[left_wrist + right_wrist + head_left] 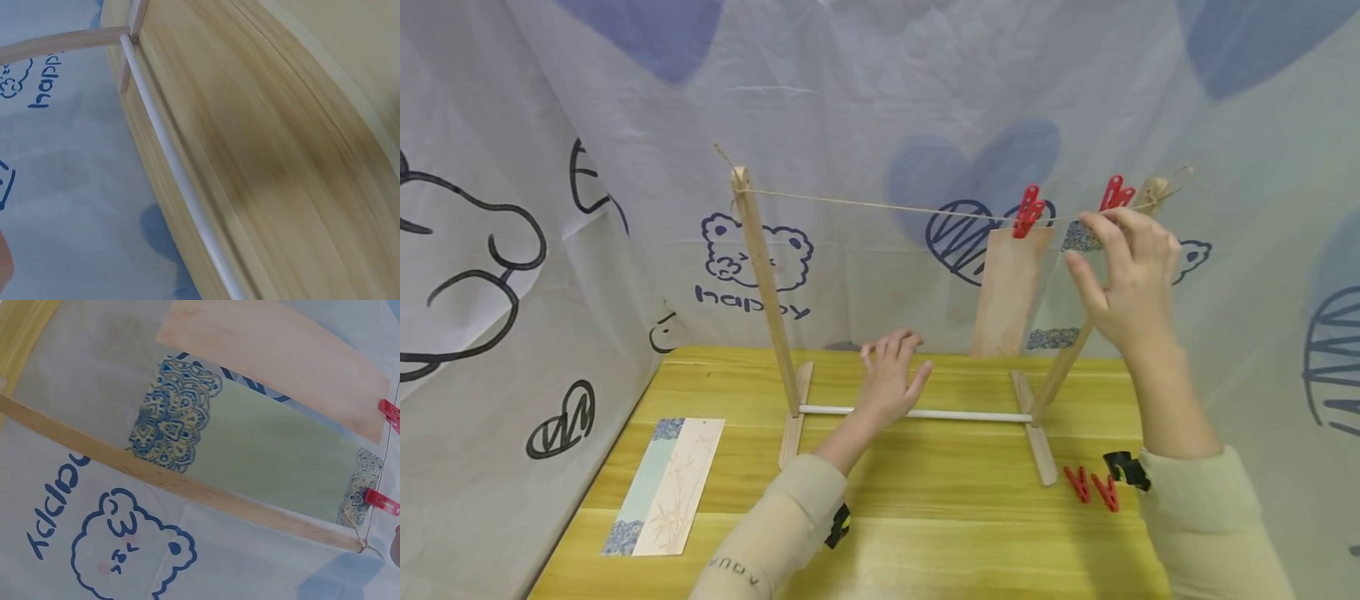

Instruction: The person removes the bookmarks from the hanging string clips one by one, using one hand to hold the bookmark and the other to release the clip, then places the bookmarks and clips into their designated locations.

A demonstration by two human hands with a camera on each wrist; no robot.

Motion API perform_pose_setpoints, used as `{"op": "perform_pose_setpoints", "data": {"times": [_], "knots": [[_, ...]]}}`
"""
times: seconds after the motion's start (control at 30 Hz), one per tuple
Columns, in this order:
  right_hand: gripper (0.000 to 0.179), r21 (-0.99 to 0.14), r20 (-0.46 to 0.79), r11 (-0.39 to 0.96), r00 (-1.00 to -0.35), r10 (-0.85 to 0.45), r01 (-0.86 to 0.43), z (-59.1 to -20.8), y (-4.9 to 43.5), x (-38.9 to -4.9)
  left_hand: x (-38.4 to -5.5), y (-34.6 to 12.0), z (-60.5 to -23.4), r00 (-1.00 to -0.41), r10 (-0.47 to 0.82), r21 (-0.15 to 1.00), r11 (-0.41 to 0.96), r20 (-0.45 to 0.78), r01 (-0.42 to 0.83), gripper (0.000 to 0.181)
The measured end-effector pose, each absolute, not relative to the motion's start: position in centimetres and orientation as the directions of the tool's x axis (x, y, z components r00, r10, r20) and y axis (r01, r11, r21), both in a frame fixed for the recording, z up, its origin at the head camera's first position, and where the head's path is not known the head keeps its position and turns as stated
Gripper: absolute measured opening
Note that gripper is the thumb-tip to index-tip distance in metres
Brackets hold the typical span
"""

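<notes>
A pale peach card [1013, 287] hangs from a string [865, 203], held by a red clothespin [1028, 212]. Right of it hangs a green card with blue patterned ends [269, 450], under a second red clothespin [382, 503]. My right hand [1138, 275] is raised in front of this second card, thumb and index finger apart and nothing between them. In the right wrist view, one fingertip [396, 547] shows just beside the second clothespin. My left hand [891, 379] hovers over the white rod [970, 415] with its fingers loosely spread, holding nothing.
Wooden posts [765, 292] on flat feet [1036, 429] carry the string. Two loose red clothespins [1092, 488] lie at the table's right. On the left lies a two-part card [662, 487], green and peach. Printed cloth [850, 83] encloses the wooden table [940, 517].
</notes>
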State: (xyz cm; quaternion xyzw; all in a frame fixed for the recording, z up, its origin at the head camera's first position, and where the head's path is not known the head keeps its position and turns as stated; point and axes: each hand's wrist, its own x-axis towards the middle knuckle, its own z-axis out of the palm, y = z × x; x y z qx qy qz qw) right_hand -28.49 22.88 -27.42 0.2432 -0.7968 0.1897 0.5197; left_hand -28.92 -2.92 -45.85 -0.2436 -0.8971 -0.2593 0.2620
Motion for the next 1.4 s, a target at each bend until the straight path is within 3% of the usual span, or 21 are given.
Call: {"op": "perform_pose_setpoints", "data": {"times": [0.53, 0.83, 1.17, 1.4], "knots": [[0.047, 0.133, 0.894, 0.786, -0.268, -0.358, -0.604, -25.1, 22.2, -29.8, -29.9, -0.5, -44.8, -0.765, 0.336, 0.254, 0.805, 0.549, 0.536, 0.039], [0.049, 0.212, 0.867, 0.803, -0.273, -0.418, -0.557, -24.0, 22.2, -30.8, -30.0, 0.4, -44.0, -0.807, 0.342, 0.253, 0.828, 0.481, 0.501, 0.040], [0.054, 0.266, 0.793, 0.811, -0.360, -0.491, -0.521, -22.8, 22.4, -31.1, -30.2, 1.5, -43.3, -0.845, 0.339, 0.226, 0.861, 0.414, 0.456, 0.043], [0.062, 0.223, 0.672, 0.851, -0.558, -0.488, -0.476, -22.1, 22.2, -30.9, -30.3, 2.6, -42.8, -0.846, 0.342, 0.203, 0.870, 0.409, 0.450, 0.045]]}}
